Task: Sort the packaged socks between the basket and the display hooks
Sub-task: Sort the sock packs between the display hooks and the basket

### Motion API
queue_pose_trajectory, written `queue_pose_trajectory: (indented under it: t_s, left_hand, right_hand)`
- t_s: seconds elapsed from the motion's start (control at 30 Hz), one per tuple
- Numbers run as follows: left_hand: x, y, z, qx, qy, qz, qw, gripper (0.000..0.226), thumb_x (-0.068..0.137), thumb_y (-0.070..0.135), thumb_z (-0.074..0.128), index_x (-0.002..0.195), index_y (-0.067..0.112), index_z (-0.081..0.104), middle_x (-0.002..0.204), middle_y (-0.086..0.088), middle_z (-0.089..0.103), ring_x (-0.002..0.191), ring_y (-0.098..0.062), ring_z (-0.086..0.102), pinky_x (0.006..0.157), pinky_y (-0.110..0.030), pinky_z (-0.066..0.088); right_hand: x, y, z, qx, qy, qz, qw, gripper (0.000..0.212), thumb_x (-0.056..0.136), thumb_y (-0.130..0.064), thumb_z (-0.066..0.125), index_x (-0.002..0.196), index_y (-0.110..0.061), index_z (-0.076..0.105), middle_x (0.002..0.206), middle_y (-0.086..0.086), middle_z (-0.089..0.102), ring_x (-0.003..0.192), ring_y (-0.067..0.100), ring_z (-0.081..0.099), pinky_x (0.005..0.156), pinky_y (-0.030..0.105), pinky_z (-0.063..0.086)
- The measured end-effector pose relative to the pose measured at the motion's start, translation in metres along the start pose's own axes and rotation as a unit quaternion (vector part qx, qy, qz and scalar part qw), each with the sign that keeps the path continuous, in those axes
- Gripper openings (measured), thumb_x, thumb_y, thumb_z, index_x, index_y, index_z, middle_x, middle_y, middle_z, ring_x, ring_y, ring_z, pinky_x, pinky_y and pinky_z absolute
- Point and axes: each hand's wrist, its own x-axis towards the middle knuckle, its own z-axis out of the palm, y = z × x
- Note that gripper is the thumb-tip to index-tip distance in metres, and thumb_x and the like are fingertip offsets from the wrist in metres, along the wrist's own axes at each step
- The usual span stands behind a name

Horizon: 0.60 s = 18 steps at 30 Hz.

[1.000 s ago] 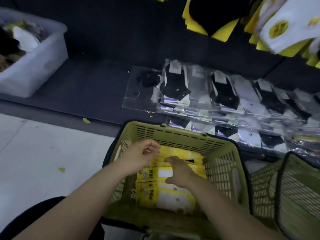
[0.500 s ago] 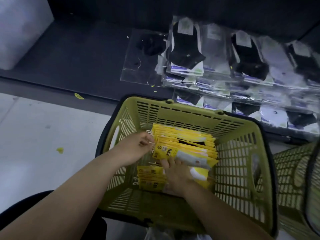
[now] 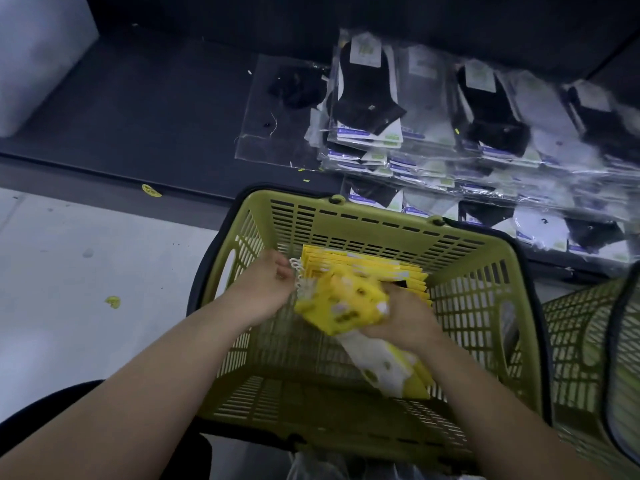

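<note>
A green plastic basket [image 3: 381, 223] stands on the floor in front of me. Inside it, a row of yellow sock packs [image 3: 363, 268] leans against the far wall. My right hand [image 3: 405, 320] grips a blurred bundle of yellow sock packs [image 3: 343, 306] above the basket's middle, with white socks hanging below it. My left hand [image 3: 266, 289] is at the bundle's left end, its fingers curled at the white plastic hangers [image 3: 298, 271]. No display hooks are in view.
Clear-wrapped black and white sock packs [image 3: 433, 109] lie stacked on the dark low shelf [image 3: 138, 109] beyond the basket. A second green basket [image 3: 588, 341] stands at the right. A white bin [image 3: 38, 53] sits at the far left. Yellow scraps dot the pale floor.
My right hand has lifted a bundle of yellow packs up from the basket floor, and the left hand has closed in on its hanger end. The camera tilted further down.
</note>
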Motion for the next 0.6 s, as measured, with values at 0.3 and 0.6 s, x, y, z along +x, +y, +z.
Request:
queue_pose_trajectory:
  t_s: [0.3,0.6]
  left_hand:
    - [-0.006,0.006,0.003,-0.298,-0.087,-0.001,0.950,0.064,0.050,0.042,0.091,0.110,0.031,0.069,0.111,0.000,0.073,0.100,-0.021,0.070,0.084,-0.041,0.057]
    - [-0.004,-0.002,-0.012,-0.281,0.079,-0.001,0.956,0.035,0.066,0.037,0.082,0.098,0.035,0.067,0.089,0.013,0.076,0.081,-0.013,0.072,0.064,-0.029,0.056]
  right_hand:
    - [-0.006,-0.077,-0.051,0.477,-0.028,-0.087,0.874,0.037,0.076,-0.029,0.074,0.110,-0.020,0.064,0.099,-0.005,0.073,0.089,0.010,0.070,0.069,0.023,0.055]
    - [0.034,0.003,0.040,-0.090,0.026,-0.009,0.996,0.068,0.090,-0.026,0.059,0.146,-0.010,0.024,0.149,0.012,0.026,0.134,0.029,0.031,0.109,0.036,0.028]
